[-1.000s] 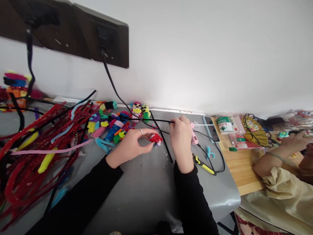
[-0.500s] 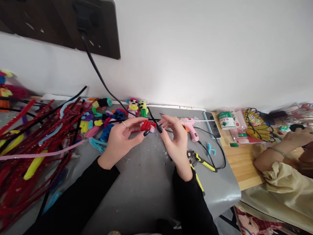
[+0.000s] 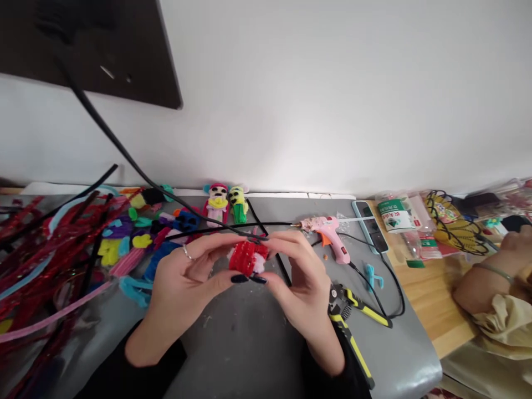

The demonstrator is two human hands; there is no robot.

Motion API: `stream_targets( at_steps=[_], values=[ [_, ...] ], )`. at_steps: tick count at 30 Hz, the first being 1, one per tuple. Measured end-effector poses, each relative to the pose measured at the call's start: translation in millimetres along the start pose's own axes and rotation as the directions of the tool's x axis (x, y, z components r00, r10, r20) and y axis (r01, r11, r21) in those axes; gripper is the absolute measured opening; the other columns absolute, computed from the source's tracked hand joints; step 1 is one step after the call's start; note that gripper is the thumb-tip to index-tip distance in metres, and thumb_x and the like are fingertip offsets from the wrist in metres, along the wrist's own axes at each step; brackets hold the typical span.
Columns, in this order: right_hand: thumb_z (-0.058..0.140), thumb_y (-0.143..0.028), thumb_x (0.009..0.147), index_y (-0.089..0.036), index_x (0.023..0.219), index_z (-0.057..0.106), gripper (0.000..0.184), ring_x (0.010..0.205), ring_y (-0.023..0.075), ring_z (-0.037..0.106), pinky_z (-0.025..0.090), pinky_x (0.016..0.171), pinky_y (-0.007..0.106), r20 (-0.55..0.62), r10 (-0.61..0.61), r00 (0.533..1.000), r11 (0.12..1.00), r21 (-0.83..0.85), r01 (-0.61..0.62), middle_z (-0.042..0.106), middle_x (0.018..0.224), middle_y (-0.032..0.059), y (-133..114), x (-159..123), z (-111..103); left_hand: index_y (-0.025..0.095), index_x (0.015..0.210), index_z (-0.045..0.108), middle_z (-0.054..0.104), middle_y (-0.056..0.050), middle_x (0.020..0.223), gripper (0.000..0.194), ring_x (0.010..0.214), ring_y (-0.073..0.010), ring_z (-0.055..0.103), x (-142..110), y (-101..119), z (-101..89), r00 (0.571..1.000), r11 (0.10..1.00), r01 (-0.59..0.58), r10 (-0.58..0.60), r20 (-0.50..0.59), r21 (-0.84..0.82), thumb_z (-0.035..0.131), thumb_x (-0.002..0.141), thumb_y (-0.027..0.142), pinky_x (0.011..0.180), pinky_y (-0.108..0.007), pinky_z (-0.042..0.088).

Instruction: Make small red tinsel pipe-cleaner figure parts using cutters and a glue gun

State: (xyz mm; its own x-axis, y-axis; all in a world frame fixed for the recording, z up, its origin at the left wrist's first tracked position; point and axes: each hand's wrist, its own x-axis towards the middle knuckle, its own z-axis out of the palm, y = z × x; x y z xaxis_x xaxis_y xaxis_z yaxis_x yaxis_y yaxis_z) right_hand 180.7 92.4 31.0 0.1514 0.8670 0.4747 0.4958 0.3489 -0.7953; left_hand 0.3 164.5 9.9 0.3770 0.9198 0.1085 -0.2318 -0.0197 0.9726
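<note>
A small red coil of pipe cleaner (image 3: 243,258) with a pale pink part on its right side is pinched between both my hands over the grey table. My left hand (image 3: 183,288) grips it from the left, thumb in front and index finger behind. My right hand (image 3: 301,282) closes on its right edge, its thumb tip touching the left one. Behind the hands stand two pipe-cleaner figures, one with a pink cap (image 3: 216,204) and one in yellow and green (image 3: 238,204). A pink glue gun (image 3: 332,233) lies right of my right hand, with yellow-handled pliers (image 3: 343,307) nearer me.
Red tinsel pipe cleaners (image 3: 50,266) and colourful small pieces (image 3: 124,233) cover the left. A black cord (image 3: 124,149) hangs from the wall socket across the table. At right are a phone (image 3: 369,227), a bottle (image 3: 397,216) and a co-worker's arm (image 3: 477,282).
My right hand has left the black pipe cleaner and come left onto the red coil, which is now held by both hands closer to me. The view has shifted, uncovering the glue gun and pliers.
</note>
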Motion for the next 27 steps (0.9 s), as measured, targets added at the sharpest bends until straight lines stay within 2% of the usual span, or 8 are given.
stream_targets(
  at_steps=[5,10,14,16,19,22,27],
  values=[
    [0.075,-0.033,0.103,-0.025,0.125,0.074,0.023,0.105,0.0229,0.074,0.064,0.092,0.038,0.008,-0.012,1.000,0.999,0.040,0.011,0.076,0.113,0.0099,-0.3,1.9,-0.7,0.049,0.114,0.085,0.087,0.007,0.106,0.041,0.098,-0.0251,0.085,-1.8,3.8,-0.3,1.000,1.000,-0.001,0.001,-0.005,0.009,0.097,0.080,0.027,0.089,-0.030,0.074],
    [0.074,-0.034,0.104,-0.025,0.128,0.073,0.026,0.104,0.0237,0.073,0.065,0.091,0.040,0.029,0.026,0.999,0.998,0.053,-0.027,0.076,0.115,0.0102,-0.3,1.9,-0.8,0.047,0.115,0.085,0.086,0.005,0.110,0.042,0.102,-0.0285,0.085,-2.7,6.7,-0.9,0.997,0.996,0.077,-0.077,0.002,0.037,0.095,0.081,0.024,0.091,-0.037,0.075],
    [0.073,-0.033,0.103,-0.026,0.136,0.069,0.033,0.107,0.0270,0.072,0.064,0.090,0.044,-0.009,0.021,1.000,0.999,0.037,-0.021,0.074,0.119,0.0122,0.5,-1.5,0.0,0.046,0.110,0.086,0.087,0.005,0.106,0.043,0.098,-0.0268,0.085,-1.9,5.1,1.1,0.993,0.994,0.108,-0.107,-0.045,0.023,0.096,0.077,0.020,0.089,-0.033,0.074],
    [0.071,-0.027,0.103,-0.027,0.132,0.070,0.029,0.106,0.0274,0.070,0.063,0.089,0.045,-0.070,-0.004,0.998,1.000,-0.010,0.003,0.072,0.117,0.0115,0.1,-2.2,0.8,0.047,0.107,0.086,0.087,0.008,0.104,0.043,0.098,-0.0240,0.085,-0.5,4.1,1.9,0.991,0.993,0.114,-0.112,-0.073,0.031,0.095,0.076,0.019,0.090,-0.028,0.073],
    [0.067,-0.015,0.099,-0.028,0.115,0.073,0.022,0.094,0.0250,0.067,0.061,0.083,0.045,-0.126,-0.074,0.989,0.992,-0.107,0.060,0.068,0.101,0.0069,-2.2,-0.2,2.0,0.044,0.104,0.087,0.087,0.008,0.103,0.039,0.097,-0.0234,0.085,2.3,2.6,1.5,0.985,0.990,0.134,-0.127,-0.113,0.055,0.092,0.077,0.018,0.087,-0.027,0.073],
    [0.065,-0.007,0.095,-0.027,0.106,0.072,0.024,0.087,0.0221,0.064,0.058,0.079,0.043,-0.095,-0.116,0.989,0.983,-0.155,0.101,0.064,0.092,0.0035,-5.1,3.8,2.7,0.038,0.101,0.086,0.086,0.005,0.098,0.030,0.091,-0.0231,0.085,4.1,1.0,0.2,0.985,0.986,0.137,-0.125,-0.121,0.092,0.092,0.078,0.019,0.081,-0.027,0.074],
    [0.066,-0.006,0.096,-0.027,0.107,0.072,0.024,0.087,0.0211,0.065,0.056,0.079,0.042,-0.039,-0.126,0.991,0.977,-0.180,0.118,0.066,0.093,0.0029,-7.4,6.1,2.2,0.033,0.100,0.084,0.086,0.003,0.096,0.023,0.088,-0.0191,0.084,4.1,0.7,2.4,0.991,0.985,0.106,-0.093,-0.094,0.137,0.091,0.080,0.024,0.080,-0.023,0.071]
  ],
)
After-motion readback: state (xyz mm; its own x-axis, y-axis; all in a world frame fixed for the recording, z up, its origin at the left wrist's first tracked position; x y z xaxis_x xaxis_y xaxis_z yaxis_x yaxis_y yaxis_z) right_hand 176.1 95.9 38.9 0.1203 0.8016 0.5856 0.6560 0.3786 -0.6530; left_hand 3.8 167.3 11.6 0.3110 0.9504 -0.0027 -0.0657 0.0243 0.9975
